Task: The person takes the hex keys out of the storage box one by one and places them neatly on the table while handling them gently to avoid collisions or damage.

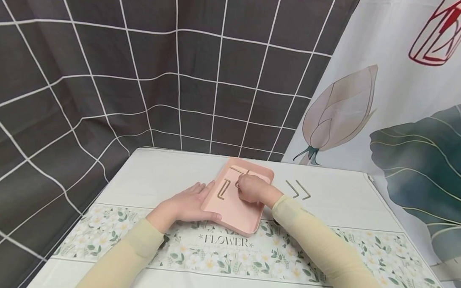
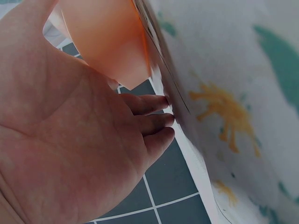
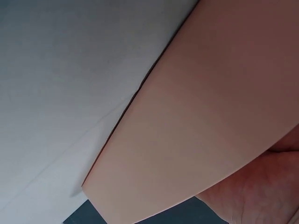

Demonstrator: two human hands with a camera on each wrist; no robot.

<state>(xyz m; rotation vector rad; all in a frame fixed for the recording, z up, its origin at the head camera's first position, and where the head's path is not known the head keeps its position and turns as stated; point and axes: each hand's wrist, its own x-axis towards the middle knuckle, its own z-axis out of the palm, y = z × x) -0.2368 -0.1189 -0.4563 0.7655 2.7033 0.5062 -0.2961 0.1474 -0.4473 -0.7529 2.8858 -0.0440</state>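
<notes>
A shallow pink tray (image 1: 237,216) stands at an angle on the table. My left hand (image 1: 190,202) rests along its left side with fingers extended and the thumb at the near rim. In the left wrist view its palm (image 2: 79,130) shows beside the tray wall (image 2: 107,42). Over the tray, my right hand (image 1: 253,189) has its fingers curled and pinches a bronze L-shaped hex key (image 1: 237,184), mostly hidden by the fingers. More hex keys (image 1: 222,190) lie in the tray at the left, and another (image 1: 239,170) near the far end. The tray's outer wall (image 3: 187,116) covers most of the right wrist view.
Two more L-shaped hex keys (image 1: 300,190) lie side by side on the white tablecloth (image 1: 343,199), right of the tray. A floral band with lettering (image 1: 226,240) runs across the cloth. Behind the table hangs a dark grid-patterned curtain (image 1: 198,94).
</notes>
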